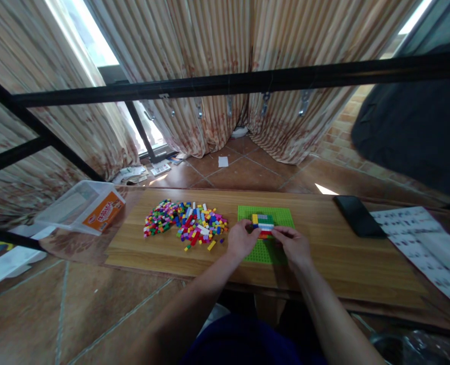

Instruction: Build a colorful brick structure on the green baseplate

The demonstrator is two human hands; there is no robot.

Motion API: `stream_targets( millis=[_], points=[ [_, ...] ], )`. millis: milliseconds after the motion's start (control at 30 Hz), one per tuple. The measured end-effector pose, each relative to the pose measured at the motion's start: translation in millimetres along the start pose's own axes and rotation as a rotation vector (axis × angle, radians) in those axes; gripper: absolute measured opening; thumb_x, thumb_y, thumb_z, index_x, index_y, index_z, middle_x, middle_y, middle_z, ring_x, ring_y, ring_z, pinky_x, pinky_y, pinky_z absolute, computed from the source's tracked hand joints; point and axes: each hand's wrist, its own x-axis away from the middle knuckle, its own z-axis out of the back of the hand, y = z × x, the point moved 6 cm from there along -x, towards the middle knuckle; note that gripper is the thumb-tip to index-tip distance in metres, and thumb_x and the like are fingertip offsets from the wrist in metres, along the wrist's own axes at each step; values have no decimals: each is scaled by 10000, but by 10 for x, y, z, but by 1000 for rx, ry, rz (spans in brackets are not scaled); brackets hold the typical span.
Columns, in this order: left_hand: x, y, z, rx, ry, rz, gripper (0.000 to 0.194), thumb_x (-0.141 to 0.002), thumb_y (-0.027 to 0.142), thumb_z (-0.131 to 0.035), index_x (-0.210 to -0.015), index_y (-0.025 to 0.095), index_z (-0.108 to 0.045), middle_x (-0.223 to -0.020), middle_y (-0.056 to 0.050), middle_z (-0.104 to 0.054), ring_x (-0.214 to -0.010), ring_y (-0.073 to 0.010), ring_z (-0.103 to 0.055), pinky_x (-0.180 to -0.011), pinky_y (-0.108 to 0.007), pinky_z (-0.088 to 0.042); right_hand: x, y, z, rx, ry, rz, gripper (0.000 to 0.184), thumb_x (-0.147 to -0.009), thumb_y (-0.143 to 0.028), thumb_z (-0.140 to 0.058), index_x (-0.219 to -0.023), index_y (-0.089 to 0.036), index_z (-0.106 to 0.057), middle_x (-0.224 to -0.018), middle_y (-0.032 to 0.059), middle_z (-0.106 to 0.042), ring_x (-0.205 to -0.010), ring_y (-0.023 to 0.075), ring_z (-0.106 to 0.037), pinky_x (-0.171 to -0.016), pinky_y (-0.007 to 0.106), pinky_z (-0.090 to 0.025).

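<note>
Gripping the multicoloured brick block [263, 220] between them, the left hand [243, 239] and right hand [295, 247] close their fingers on its two sides; whether it touches the green baseplate [284, 216] beneath the fingertips is hard to tell. Loose bricks [200, 223] spread left of the left fingers; a black phone [359, 217] lies well right of the right fingers.
</note>
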Motion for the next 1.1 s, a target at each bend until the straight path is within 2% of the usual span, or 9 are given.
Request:
stream_targets(
  millis=[200,400,500,600,767,900,1100],
  points=[
    [-17,-37,-29,18,33,14,270,-828,318,-690,-1031,140,-712,-973,-97,-751,-899,-228,-693,-840,-335,-526,1,16,-24,-54,-4,-24,456,-450,-519,-867,-705,-177,-706,-640,18,-679,-556,139,-594,-509,273,-498],
    [-60,-81,-43,162,14,-45,236,-830,295,-682,-1006,140,-709,-927,-79,-745,-841,-201,-683,-790,-311,-530,9,-12,23,-91,7,-6,481,-414,-513,-889,-699,-167,-715,-625,13,-667,-532,129,-575,-499,277,-515],
    [8,-123,87,273,72,-83,235,-864,273,-626,-1046,138,-690,-938,-72,-733,-833,-177,-669,-776,-287,-525,43,-16,148,-124,76,6,505,-442,-570,-862,-710,-173,-701,-644,6,-664,-537,116,-559,-506,266,-507],
    [187,-196,257,342,79,-144,201,-862,244,-605,-1020,153,-689,-902,-45,-719,-774,-148,-646,-730,-259,-511,126,-14,274,-147,153,15,511,-486,-596,-834,-741,-177,-689,-665,-4,-663,-539,97,-536,-505,238,-474],
    [608,-478,509,302,80,-185,153,-853,192,-566,-939,167,-690,-863,-31,-695,-752,-136,-619,-695,-246,-488,343,22,282,-80,148,28,453,-570,-558,-810,-761,-161,-705,-662,9,-664,-542,106,-525,-517,244,-436],
    [832,-735,691,195,143,-186,162,-863,193,-552,-957,169,-683,-891,-43,-687,-758,-143,-612,-712,-262,-489,544,34,161,130,91,102,417,-679,-568,-729,-760,-159,-719,-635,24,-658,-557,138,-538,-539,265,-418],
    [891,-984,924,89,233,-131,189,-863,149,-546,-1001,188,-669,-977,-57,-691,-883,-170,-638,-809,-287,-511,785,13,-138,327,-150,195,395,-760,-580,-651,-786,-194,-732,-724,49,-707,-659,198,-623,-642,303,-477]
  ],
)
